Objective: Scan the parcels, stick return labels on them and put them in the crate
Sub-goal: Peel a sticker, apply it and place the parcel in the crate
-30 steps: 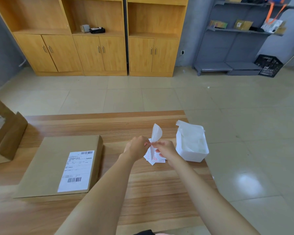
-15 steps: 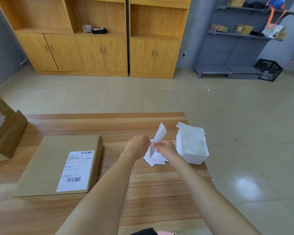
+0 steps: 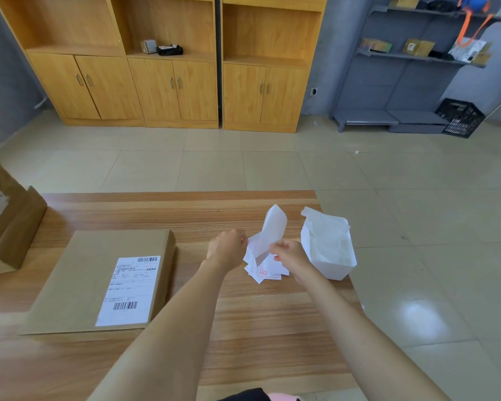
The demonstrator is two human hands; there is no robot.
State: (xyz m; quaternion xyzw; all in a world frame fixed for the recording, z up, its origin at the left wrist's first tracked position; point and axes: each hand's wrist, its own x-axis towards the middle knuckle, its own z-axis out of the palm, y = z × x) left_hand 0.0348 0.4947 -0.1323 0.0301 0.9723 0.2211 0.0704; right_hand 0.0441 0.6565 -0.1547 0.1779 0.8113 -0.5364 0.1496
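Head view, the only one.

- Left hand (image 3: 227,250) and right hand (image 3: 291,254) meet over the far right part of the table (image 3: 243,314), above a loose pile of return labels (image 3: 262,272) with red print.
- A white sheet (image 3: 272,231) stands up between the hands, long axis near vertical, top leaning away and right.
- Right hand grip: fingertips pinch the sheet's lower right edge. Left hand grip: fingers curled at its lower left. It looks like a pinch on the same sheet, but the contact is behind the knuckles.
- My read is a label being peeled from its backing. I can't tell which layer is which.
- White bin (image 3: 327,250) is just right of the right hand, with more translucent sheets in it. Probably where the backing goes.
- Key relation: the target parcel (image 3: 78,285) lies flat, well to the left of both hands, with its long axis running away from the person. Its shipping label (image 3: 130,290) is on the right half of the top face.
- The left hand is nearer the parcel, so the sticker has to travel left across the table to reach bare cardboard.
- A second parcel (image 3: 6,221) sits at the far left edge.
- Black crate (image 3: 460,117) is on the floor by the grey shelving, far away to the right.
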